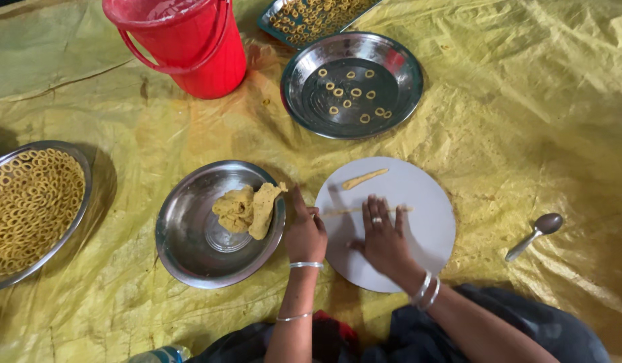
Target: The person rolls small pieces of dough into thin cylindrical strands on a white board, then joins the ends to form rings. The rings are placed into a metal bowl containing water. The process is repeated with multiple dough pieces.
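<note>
Rolling: your right hand (385, 235) flat, fingers spread, on dough rope (368, 210); left hand (305, 232) loosely curled at white board (428, 232) edge, holding nothing.
Done: ring-filled plate (30, 202), few rings on steel plate (352, 84).
Left: dough lump (247, 210).

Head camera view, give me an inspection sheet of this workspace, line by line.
Surface: yellow sheet, creased.
Job's things: thin dough strip on round white board; dough lump in steel plate.
Clutter: red bucket, plate of rings, bowl of rings, spoon.
Grippers: left hand at board edge; right hand flat on strip.
Cables: nothing seen.
Surroundings: tray of rings at top.
</note>
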